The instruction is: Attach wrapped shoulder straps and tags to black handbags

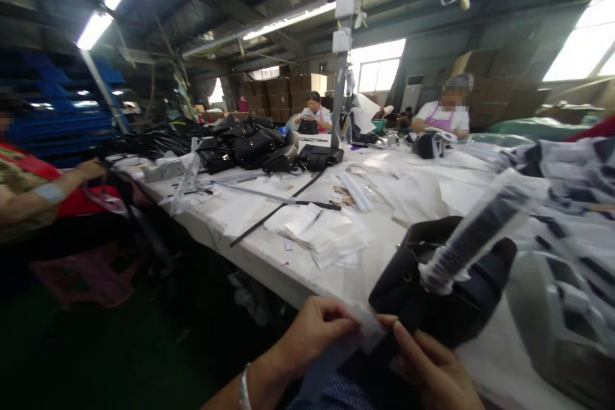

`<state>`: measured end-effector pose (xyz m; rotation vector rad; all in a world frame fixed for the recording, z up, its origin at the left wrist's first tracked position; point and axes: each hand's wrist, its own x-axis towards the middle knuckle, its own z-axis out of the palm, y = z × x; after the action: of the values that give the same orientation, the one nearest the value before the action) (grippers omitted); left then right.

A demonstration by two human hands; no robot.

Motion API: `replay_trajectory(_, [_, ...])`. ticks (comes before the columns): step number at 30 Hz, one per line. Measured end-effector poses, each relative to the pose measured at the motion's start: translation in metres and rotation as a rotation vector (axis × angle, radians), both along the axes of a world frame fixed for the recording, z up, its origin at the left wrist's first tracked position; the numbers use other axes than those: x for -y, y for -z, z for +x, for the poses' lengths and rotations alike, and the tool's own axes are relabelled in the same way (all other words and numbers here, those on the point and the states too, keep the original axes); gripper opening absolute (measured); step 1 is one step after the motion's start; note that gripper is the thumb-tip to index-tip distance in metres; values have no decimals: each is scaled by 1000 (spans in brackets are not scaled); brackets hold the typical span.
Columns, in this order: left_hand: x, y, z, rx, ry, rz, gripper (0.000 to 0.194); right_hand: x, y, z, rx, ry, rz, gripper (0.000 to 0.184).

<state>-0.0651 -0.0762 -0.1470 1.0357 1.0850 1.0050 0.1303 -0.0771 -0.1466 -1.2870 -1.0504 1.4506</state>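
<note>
My left hand, with a silver bangle on the wrist, pinches a thin, translucent white wrapping sheet. My right hand is closed at the sheet's right end, thumb and fingers pressed on a black strap. The strap lies partly under the sheet and runs down toward my lap. Just beyond my right hand a black handbag rests on the table edge, tilted. Its handle stands up, wrapped in clear plastic. My right hand's lower fingers are partly hidden.
White paper sheets lie on the long table. Black bags are heaped farther back, with a dark strip nearer. Wrapped grey pieces crowd the right. Co-workers sit at left and across the table.
</note>
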Motion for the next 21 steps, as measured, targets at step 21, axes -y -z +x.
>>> replay_trajectory(21, [24, 9, -29, -106, -8, -100, 25, -2, -5, -32, -192, 285, 112, 41])
